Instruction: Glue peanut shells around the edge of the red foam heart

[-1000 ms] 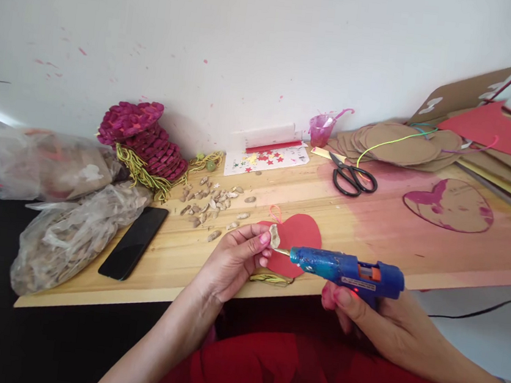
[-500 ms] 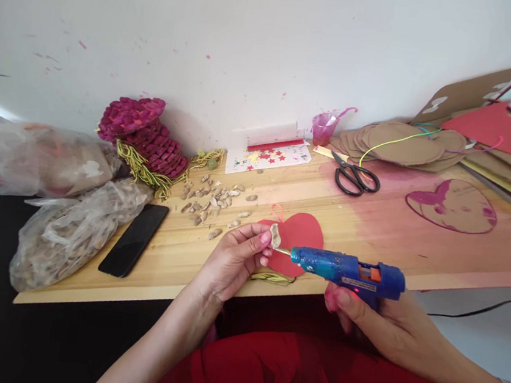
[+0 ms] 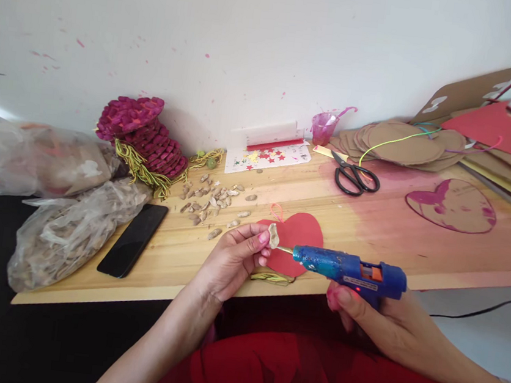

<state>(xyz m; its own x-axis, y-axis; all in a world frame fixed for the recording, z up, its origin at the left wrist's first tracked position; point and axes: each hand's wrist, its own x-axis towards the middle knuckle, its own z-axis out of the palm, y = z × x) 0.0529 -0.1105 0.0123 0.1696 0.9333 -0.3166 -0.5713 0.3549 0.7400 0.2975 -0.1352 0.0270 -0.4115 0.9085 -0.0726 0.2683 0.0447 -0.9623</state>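
Between the thumb and fingers of my left hand (image 3: 239, 254) is a pale half peanut shell (image 3: 273, 235), its hollow side facing me. My right hand (image 3: 362, 311) is wrapped round the grip of a blue hot glue gun (image 3: 334, 267) with a small red light lit. The gun's metal nozzle points left and ends at or very near the lower edge of the shell; whether they touch I cannot tell. Beneath both lies a red paper heart (image 3: 303, 237) with an orange loop at its top. Yellow-green cord (image 3: 272, 277) lies at the heart's lower edge.
Loose peanut shells (image 3: 215, 202) are scattered left of the heart. A black phone (image 3: 133, 240), a plastic bag of shells (image 3: 76, 229) and magenta-painted stacked pieces (image 3: 151, 133) sit farther left. Black scissors (image 3: 355, 181), a stained cup (image 3: 323, 128) and cardboard shapes (image 3: 403, 144) lie at the back right.
The glue gun has shifted very slightly to the right, its nozzle still close to the shell. Both hands keep their grip, and the left hand has barely moved.
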